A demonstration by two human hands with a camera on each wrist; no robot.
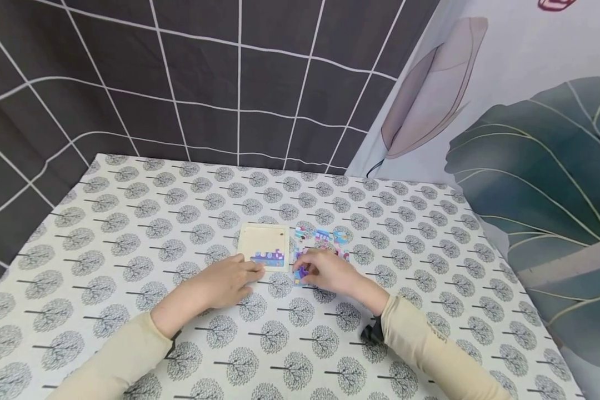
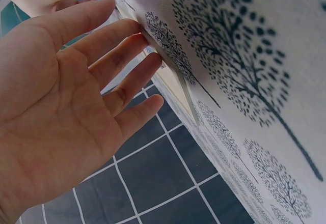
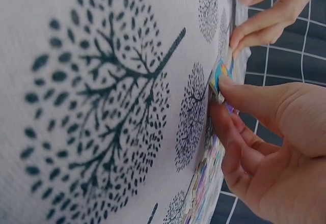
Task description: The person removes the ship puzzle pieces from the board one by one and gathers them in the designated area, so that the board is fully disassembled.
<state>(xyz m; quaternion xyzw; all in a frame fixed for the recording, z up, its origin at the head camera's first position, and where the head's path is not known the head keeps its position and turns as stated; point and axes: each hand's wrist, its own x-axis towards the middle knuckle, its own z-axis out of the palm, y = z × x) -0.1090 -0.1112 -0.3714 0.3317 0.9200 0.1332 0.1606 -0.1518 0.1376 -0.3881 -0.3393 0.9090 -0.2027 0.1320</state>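
Observation:
A shallow cream puzzle tray (image 1: 258,238) lies mid-table, with joined purple and blue jigsaw pieces (image 1: 269,259) along its front right part. My left hand (image 1: 227,283) rests its fingertips at the tray's near left edge, fingers extended; the palm (image 2: 66,96) faces its wrist camera. Just right of the tray, my right hand (image 1: 332,270) pinches a blue and yellow jigsaw piece (image 3: 222,74) between thumb and fingers, low over the cloth. Beyond and partly under that hand lie several loose colourful jigsaw pieces (image 1: 323,235), some hidden by it.
A white cloth with a tree print (image 1: 180,311) covers the table. Behind the table hangs a dark curtain with white grid lines (image 1: 200,72). To the right hangs a pale curtain with large leaf shapes (image 1: 545,166).

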